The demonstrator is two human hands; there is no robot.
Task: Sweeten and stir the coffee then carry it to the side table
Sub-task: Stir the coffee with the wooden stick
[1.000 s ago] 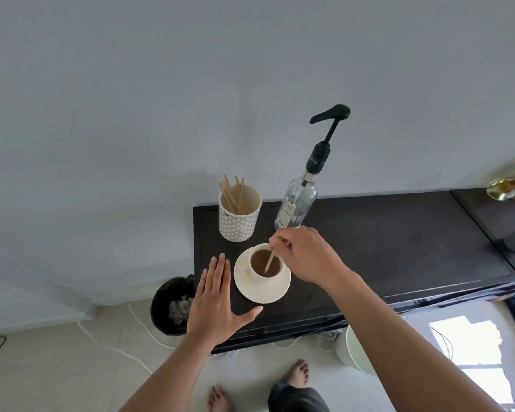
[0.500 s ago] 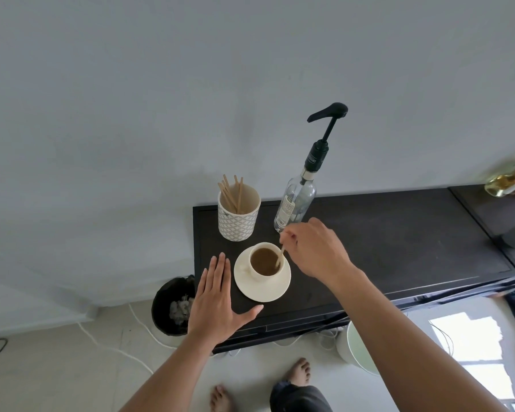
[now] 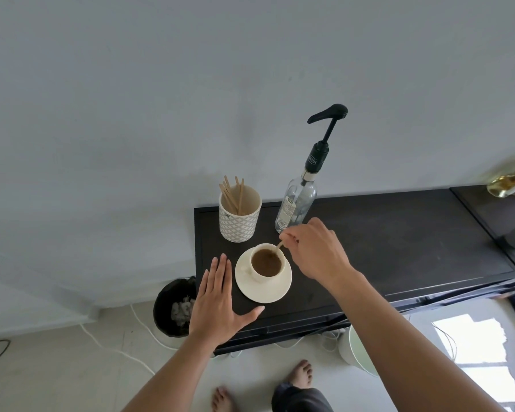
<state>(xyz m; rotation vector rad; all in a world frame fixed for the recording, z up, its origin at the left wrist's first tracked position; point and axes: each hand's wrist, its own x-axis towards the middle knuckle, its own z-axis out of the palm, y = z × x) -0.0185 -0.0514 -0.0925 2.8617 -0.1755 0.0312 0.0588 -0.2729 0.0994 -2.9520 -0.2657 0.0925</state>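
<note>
Coffee cup (image 3: 265,264) sits on its saucer (image 3: 263,289) at the left end of a dark table (image 3: 399,242). My right hand (image 3: 315,251) pinches a wooden stirrer (image 3: 279,245), tip dipped in the coffee. My left hand (image 3: 219,301) lies flat and open just beside the saucer.

Plain grey wall (image 3: 131,99) behind a dark cabinet (image 3: 399,248); pale floor (image 3: 57,367) with sunlight.

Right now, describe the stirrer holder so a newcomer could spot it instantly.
On the dark table against the grey wall, look at the back left corner. The stirrer holder is the white cup with a grey diamond pattern, beside the clear pump bottle and behind the coffee cup. Only it holds upright wooden sticks.
</note>
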